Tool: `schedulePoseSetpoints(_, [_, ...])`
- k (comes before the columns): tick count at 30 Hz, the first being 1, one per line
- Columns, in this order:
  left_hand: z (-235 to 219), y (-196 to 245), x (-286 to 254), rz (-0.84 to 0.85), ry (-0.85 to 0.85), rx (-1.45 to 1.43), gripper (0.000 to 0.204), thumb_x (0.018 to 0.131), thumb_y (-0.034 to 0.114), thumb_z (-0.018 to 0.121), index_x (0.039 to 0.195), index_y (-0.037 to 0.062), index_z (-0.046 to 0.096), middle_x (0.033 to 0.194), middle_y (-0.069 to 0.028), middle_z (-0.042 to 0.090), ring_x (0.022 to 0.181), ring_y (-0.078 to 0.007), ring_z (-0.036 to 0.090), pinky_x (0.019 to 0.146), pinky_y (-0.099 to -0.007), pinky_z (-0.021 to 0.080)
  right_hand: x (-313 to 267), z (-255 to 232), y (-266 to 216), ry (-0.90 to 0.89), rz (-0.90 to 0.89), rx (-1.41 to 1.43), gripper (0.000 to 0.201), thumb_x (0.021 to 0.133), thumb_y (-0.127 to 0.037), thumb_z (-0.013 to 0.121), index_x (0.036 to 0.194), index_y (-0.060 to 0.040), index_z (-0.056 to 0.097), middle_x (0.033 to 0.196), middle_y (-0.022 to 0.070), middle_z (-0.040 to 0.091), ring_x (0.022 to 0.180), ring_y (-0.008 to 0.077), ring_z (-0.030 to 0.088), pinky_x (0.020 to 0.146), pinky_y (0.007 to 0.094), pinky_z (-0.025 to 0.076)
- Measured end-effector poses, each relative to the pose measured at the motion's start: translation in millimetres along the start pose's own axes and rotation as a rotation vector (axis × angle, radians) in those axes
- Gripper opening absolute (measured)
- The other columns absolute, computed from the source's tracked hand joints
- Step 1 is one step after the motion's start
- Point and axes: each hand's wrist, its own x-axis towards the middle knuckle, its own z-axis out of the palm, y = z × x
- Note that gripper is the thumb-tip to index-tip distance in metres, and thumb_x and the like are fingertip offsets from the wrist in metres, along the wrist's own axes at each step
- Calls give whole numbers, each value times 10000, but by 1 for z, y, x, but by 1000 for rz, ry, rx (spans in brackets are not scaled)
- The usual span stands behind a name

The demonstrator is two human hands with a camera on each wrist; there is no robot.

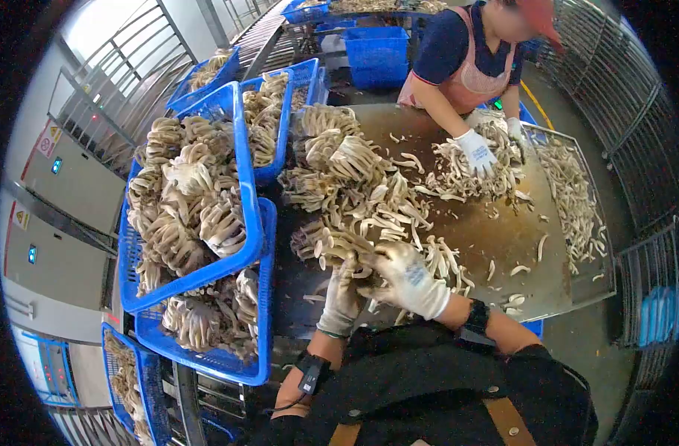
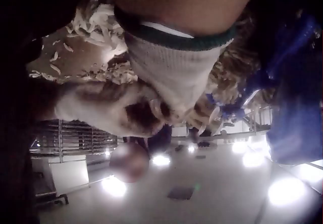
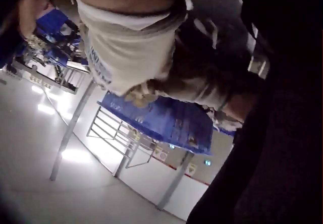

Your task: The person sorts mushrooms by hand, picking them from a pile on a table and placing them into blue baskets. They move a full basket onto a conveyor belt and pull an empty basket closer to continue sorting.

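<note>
Two gloved hands: left hand [image 1: 342, 297], right hand [image 1: 408, 279] | fingers gripping mushroom cluster [image 1: 347, 249] | wet steel table [image 1: 503, 238]

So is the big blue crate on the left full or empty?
Full. The blue crate is heaped with mushroom clusters rising above its rim, and it sits tilted on another crate.

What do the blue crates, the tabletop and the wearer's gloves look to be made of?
Blue crates: moulded plastic, judging by the lattice walls and slight sheen. Tabletop: probably sheet metal, dull and brown-stained, with a raised edge. Gloves on the left hand and right hand: white knit fabric, ribbed cuffs.
</note>
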Motion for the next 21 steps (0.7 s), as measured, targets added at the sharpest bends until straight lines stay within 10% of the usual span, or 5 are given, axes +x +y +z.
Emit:
schedulePoseSetpoints(5, [15, 2, -2, -62, -46, -54, 374, 920, 338, 537, 1199, 90, 508, 1116, -50, 576, 1025, -197, 546, 881, -350, 458, -29, -11, 19, -143, -17, 97, 302, 773, -231, 643, 1011, -53, 589, 959, 148, 565, 924, 318, 543, 798, 435, 438])
schedulePoseSetpoints(10, [1, 16, -8, 23, -22, -58, 414, 912, 328, 524, 1251, 92, 483, 1150, -35, 579, 993, -186, 568, 803, -336, 464, -131, -120, 64, -1017, 312, -214, 247, 788, -222, 606, 995, -88, 594, 893, 141, 608, 802, 334, 608, 726, 432, 488])
schedulePoseSetpoints(13, [-9, 15, -13, -59, -88, 32, 420, 912, 296, 534, 1260, 71, 467, 1142, -35, 571, 1009, -172, 556, 802, -307, 463, -123, -122, 50, -978, 481, -206, 263, 787, -254, 621, 989, -88, 595, 975, 163, 598, 899, 323, 597, 785, 411, 480])
schedulePoseSetpoints(17, [-8, -1, -14, -98, -267, 258, 399, 911, 255, 559, 1246, 63, 456, 1140, -23, 535, 1078, -164, 514, 848, -316, 457, -39, -58, 16, -92, -237, -122, 317, 817, -263, 616, 1023, -28, 564, 1044, 205, 535, 999, 327, 528, 875, 385, 430])
schedulePoseSetpoints(21, [-16, -3, -24, -50, -231, 333, 442, 910, 291, 572, 1269, 82, 422, 1184, -36, 512, 1084, -166, 510, 900, -315, 436, -26, -12, 0, -232, 192, 216, 263, 832, -178, 604, 1028, -7, 563, 954, 185, 533, 926, 337, 528, 843, 390, 432])
